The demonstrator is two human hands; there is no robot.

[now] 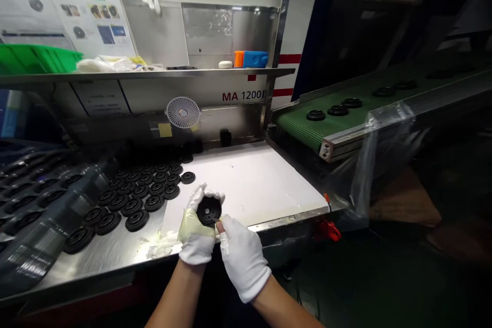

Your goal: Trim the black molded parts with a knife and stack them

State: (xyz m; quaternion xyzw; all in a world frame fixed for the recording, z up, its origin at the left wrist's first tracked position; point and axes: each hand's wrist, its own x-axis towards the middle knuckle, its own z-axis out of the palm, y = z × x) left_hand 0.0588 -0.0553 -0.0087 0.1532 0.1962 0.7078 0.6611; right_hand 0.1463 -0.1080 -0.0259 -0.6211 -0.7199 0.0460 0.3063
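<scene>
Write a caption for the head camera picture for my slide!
Gloved left hand holds a black ribbed disc while the right hand touches it, beside rows of matching discs.

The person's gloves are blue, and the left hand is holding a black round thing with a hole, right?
Not blue: the head view shows white gloves; the left hand is holding the black ribbed disc with a hole.

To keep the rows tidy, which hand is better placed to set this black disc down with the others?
Probably the left hand: it cradles the black disc and sits nearer the rows of discs. The right hand touches the disc only with its fingertips.
</scene>
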